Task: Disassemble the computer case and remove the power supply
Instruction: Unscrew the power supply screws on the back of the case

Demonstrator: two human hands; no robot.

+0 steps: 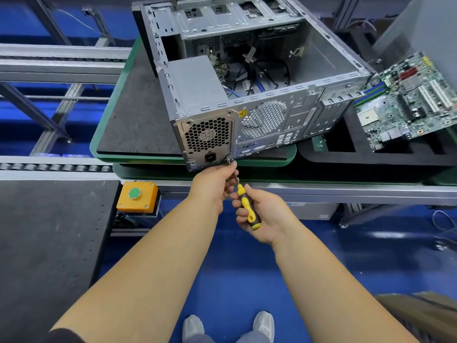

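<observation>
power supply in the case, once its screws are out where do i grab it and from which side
Grip the power supply by its long grey side walls, coming down through the open top of the computer case. Its rear fan face sits flush in the back panel, and its cables trail inward, so lift carefully.

Computer case [259, 78] lies on side on green-edged worktop [116, 120], side panel off, rear face toward person. Power supply [197, 82] seated in rear corner, fan grille and socket facing out. Right hand [262, 216] wrapped around yellow-black screwdriver [248, 206]; tip at screw on lower right corner of power supply plate. Left hand [212, 186] pinches shaft near tip. Motherboard [405, 100] rests tilted in black foam tray [371, 154], right of case. Orange button box [137, 195] below worktop edge.
</observation>
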